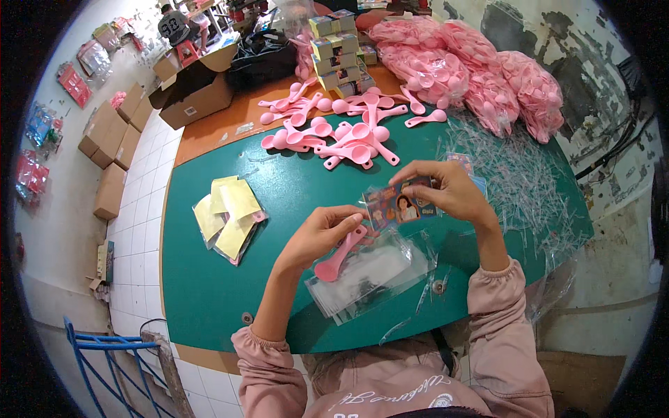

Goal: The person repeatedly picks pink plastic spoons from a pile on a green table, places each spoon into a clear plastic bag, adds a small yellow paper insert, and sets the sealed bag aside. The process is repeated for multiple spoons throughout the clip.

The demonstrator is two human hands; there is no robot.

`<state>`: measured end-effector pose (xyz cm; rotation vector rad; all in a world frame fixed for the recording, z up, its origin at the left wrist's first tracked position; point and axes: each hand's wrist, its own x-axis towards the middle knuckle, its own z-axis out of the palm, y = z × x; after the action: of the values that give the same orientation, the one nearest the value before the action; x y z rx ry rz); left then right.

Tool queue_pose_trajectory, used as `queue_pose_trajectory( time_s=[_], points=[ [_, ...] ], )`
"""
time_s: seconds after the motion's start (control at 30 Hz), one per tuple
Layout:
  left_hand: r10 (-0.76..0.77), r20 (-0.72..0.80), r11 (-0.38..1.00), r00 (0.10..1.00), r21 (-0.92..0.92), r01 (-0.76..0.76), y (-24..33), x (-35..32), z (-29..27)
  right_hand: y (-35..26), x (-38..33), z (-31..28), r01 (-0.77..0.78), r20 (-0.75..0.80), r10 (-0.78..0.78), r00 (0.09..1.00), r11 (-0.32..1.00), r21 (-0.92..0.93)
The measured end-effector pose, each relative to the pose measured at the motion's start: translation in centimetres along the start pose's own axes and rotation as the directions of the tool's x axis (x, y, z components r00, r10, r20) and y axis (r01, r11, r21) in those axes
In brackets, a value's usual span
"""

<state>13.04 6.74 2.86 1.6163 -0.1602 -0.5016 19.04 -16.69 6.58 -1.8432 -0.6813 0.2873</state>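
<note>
My left hand point(317, 235) grips a pink plastic spoon point(336, 256) by its handle, bowl end pointing down toward me. My right hand point(449, 191) pinches a small clear bag with a printed picture card point(398, 207) inside. The spoon's handle tip reaches the bag's left edge. Both hands hover over the green table point(209, 285), just above a stack of empty clear bags point(369, 279).
A heap of loose pink spoons point(341, 132) lies farther back. Big bags of pink spoons point(474, 70) and stacked card boxes point(338, 52) stand at the rear. Packed yellow packets point(228, 216) lie to the left, plastic strips point(516, 181) to the right. Cardboard boxes point(111, 139) line the floor.
</note>
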Motion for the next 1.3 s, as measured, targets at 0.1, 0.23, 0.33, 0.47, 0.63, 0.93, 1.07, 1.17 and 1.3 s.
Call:
queue_pose_trajectory(
  time_s=[0.1, 0.23, 0.33, 0.47, 0.63, 0.93, 1.07, 1.17, 1.3],
  points=[
    [0.037, -0.006, 0.999, 0.999, 0.04, -0.037, -0.1, 0.0, 0.0, 0.6, 0.0, 0.1, 0.054, 0.092, -0.046, 0.995, 0.995, -0.08],
    [0.065, -0.017, 0.992, 0.998, 0.107, -0.062, -0.5, 0.4, 0.1, 0.4, 0.0, -0.1, 0.094, 0.024, -0.091, 0.996, 0.98, -0.175],
    [0.132, 0.012, 0.991, 0.991, -0.031, -0.132, -0.5, 0.6, 0.2, 0.2, -0.1, -0.2, 0.049, -0.16, -0.055, 0.986, 0.998, -0.042],
    [0.091, 0.006, 0.996, 0.996, -0.024, -0.091, -0.6, 0.4, 0.0, 0.4, -0.3, 0.0, 0.121, 0.022, -0.119, 0.993, 0.989, -0.09],
    [0.062, 0.018, 0.965, 0.998, 0.254, -0.064, -0.4, 0.2, 0.2, 0.7, -0.3, 0.4, 0.195, 0.176, -0.15, 0.973, 0.941, -0.278],
    [0.047, 0.081, 0.985, 0.996, 0.163, -0.06, -1.5, 0.6, 0.6, 0.1, -0.5, 1.5, 0.052, 0.216, 0.0, 0.976, 0.971, -0.233],
    [0.159, -0.009, 0.966, 0.987, 0.208, -0.153, -2.3, 0.5, 0.4, 2.1, -0.6, 1.8, 0.224, 0.242, -0.165, 0.956, 0.944, -0.24],
    [0.175, 0.004, 0.949, 0.985, 0.265, -0.17, -2.2, 0.7, 1.1, 1.5, -0.8, 2.7, 0.219, 0.3, -0.147, 0.942, 0.949, -0.225],
    [0.085, -0.038, 0.889, 0.996, 0.453, -0.059, -0.3, -0.4, 1.4, 1.7, -0.7, 2.7, 0.019, 0.266, 0.034, 0.963, 0.981, -0.193]
  ],
)
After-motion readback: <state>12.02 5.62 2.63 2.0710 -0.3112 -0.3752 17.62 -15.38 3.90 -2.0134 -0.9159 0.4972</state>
